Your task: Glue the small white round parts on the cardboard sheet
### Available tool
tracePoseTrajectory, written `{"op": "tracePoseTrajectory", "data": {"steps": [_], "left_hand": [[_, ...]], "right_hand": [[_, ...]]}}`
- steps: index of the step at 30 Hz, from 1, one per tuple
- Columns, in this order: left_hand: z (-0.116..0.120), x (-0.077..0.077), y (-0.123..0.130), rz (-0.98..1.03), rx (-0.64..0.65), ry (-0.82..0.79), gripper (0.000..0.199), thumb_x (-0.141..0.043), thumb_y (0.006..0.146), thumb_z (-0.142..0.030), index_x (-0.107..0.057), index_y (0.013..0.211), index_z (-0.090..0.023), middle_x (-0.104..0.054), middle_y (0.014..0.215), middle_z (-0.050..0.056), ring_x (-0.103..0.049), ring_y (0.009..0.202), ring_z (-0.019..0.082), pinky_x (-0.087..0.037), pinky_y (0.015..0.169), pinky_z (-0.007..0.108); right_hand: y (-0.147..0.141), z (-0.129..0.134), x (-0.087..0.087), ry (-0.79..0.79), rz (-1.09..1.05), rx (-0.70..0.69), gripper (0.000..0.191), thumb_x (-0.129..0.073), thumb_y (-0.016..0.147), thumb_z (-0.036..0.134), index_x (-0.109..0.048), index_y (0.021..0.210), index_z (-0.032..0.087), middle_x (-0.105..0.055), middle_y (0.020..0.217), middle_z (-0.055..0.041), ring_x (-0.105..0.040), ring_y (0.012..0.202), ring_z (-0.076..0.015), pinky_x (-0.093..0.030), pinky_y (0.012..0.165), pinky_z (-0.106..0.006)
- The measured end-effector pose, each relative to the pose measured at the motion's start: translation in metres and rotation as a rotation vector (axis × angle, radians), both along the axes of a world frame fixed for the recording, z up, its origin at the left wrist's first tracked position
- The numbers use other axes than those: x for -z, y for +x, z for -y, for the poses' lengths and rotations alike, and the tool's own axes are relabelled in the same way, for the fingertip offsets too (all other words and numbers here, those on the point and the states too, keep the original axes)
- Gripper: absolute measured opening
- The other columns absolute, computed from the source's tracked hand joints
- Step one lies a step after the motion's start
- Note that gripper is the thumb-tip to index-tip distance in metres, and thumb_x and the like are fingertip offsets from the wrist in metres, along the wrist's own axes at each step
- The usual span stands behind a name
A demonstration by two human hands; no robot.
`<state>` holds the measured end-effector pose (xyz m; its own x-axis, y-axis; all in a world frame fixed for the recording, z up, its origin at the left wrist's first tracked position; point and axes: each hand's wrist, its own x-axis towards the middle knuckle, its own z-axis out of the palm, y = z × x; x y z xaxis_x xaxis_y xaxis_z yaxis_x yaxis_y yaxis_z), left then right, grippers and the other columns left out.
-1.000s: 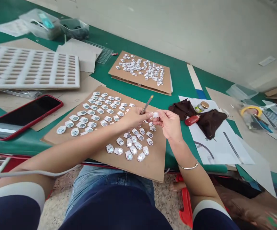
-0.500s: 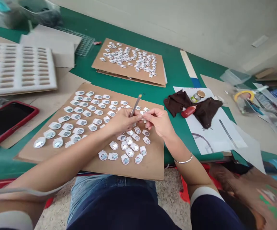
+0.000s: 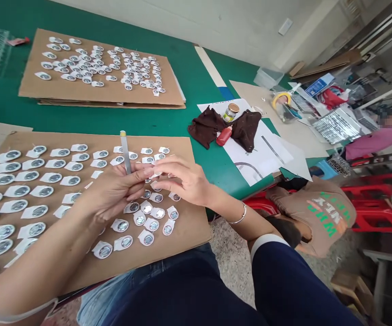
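Note:
My left hand (image 3: 119,188) is closed around a slim grey stick-like tool (image 3: 126,154) with a yellowish tip, which points up and away. Its thumb and forefinger reach toward my right hand (image 3: 187,181), whose curled fingers meet them at the fingertips. Something small and whitish shows between the two hands, too covered to make out. Beneath them lies a brown cardboard sheet (image 3: 182,233) bearing rows of white paper tabs, each with a shiny round silvery piece, such as the near tab (image 3: 102,249).
Farther back, stacked cardboard (image 3: 33,86) carries more tabs. To the right are dark brown cloths (image 3: 246,129), a red bottle (image 3: 224,136) and a lidded jar (image 3: 231,112) on white paper (image 3: 250,167). Yellow-handled scissors (image 3: 280,100) lie beyond. A co-worker in pink (image 3: 375,141) is at far right.
The view has swung right, so the phone and white slotted tray have left it. My hands stay together over the cardboard, and the right fingers look somewhat less tightly pinched.

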<state>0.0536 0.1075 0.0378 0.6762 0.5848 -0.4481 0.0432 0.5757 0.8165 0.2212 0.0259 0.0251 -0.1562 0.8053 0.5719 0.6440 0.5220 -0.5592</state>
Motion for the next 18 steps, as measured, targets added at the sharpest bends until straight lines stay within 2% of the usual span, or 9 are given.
{"op": "tracePoseTrajectory", "data": {"steps": [2,3,4,6,8,10,12,18], "left_hand": [[-0.001,0.001,0.0,-0.001,-0.028,0.016,0.01,-0.072,0.07,-0.02,-0.063,0.071,-0.017,-0.032,0.049,-0.007,-0.019,0.039,0.001,-0.021,0.034,0.014],[-0.001,0.001,0.0,0.003,-0.046,0.018,0.01,-0.07,0.072,-0.02,-0.061,0.069,-0.017,-0.028,0.048,-0.007,-0.016,0.039,0.001,-0.022,0.034,0.014],[-0.002,0.001,0.0,0.012,-0.064,0.018,0.012,-0.068,0.074,-0.02,-0.058,0.067,-0.017,-0.025,0.048,-0.008,-0.015,0.04,0.001,-0.022,0.035,0.014],[-0.003,0.0,0.0,0.02,-0.067,0.019,0.016,-0.066,0.076,-0.022,-0.054,0.066,-0.017,-0.031,0.051,-0.007,-0.017,0.04,0.001,-0.021,0.036,0.015],[-0.003,0.0,0.0,-0.001,-0.039,0.03,0.017,-0.064,0.078,-0.025,-0.053,0.068,-0.017,-0.045,0.057,-0.004,-0.02,0.039,0.001,-0.021,0.037,0.016],[-0.003,0.001,0.0,-0.031,-0.026,0.061,0.015,-0.062,0.08,-0.028,-0.053,0.073,-0.018,-0.055,0.068,-0.001,-0.022,0.039,0.001,-0.019,0.037,0.017],[-0.002,0.003,-0.001,-0.04,-0.031,0.1,0.015,-0.062,0.08,-0.03,-0.053,0.076,-0.019,-0.058,0.07,-0.001,-0.025,0.038,0.001,-0.019,0.038,0.017],[-0.003,0.005,-0.001,-0.028,-0.078,0.203,0.015,-0.065,0.077,-0.03,-0.055,0.08,-0.019,-0.049,0.057,-0.004,-0.026,0.038,0.001,-0.019,0.038,0.017]], "right_hand": [[0.029,0.005,0.0,-0.103,0.002,0.153,0.034,-0.054,0.083,0.036,-0.053,0.113,0.02,-0.057,0.113,-0.0052,-0.058,0.078,-0.0077,-0.053,0.074,-0.025],[0.049,0.008,0.001,-0.158,0.029,0.276,0.033,-0.054,0.083,0.036,-0.055,0.112,0.021,-0.058,0.108,-0.0047,-0.057,0.073,-0.0081,-0.052,0.072,-0.026],[0.073,0.013,0.003,-0.208,0.074,0.414,0.029,-0.053,0.083,0.036,-0.058,0.107,0.021,-0.059,0.103,-0.0043,-0.058,0.076,-0.0101,-0.051,0.073,-0.027],[0.127,0.026,0.007,-0.289,0.239,0.737,0.024,-0.052,0.083,0.034,-0.063,0.099,0.02,-0.061,0.098,-0.004,-0.058,0.082,-0.0129,-0.048,0.079,-0.028],[0.177,0.042,0.012,-0.327,0.291,0.873,0.025,-0.05,0.082,0.028,-0.064,0.097,0.014,-0.062,0.096,-0.0087,-0.057,0.083,-0.0165,-0.046,0.082,-0.033],[0.215,0.058,0.017,-0.385,0.334,0.932,0.025,-0.052,0.079,0.024,-0.066,0.096,0.013,-0.063,0.092,-0.0102,-0.057,0.08,-0.0178,-0.045,0.082,-0.035],[0.238,0.071,0.024,-0.452,0.379,0.947,0.024,-0.053,0.076,0.022,-0.067,0.093,0.013,-0.064,0.092,-0.0104,-0.057,0.079,-0.0176,-0.044,0.082,-0.034],[0.254,0.078,0.032,-0.576,0.496,0.931,0.021,-0.053,0.076,0.019,-0.069,0.088,0.015,-0.068,0.088,-0.0084,-0.059,0.08,-0.0172,-0.043,0.079,-0.029]]}}
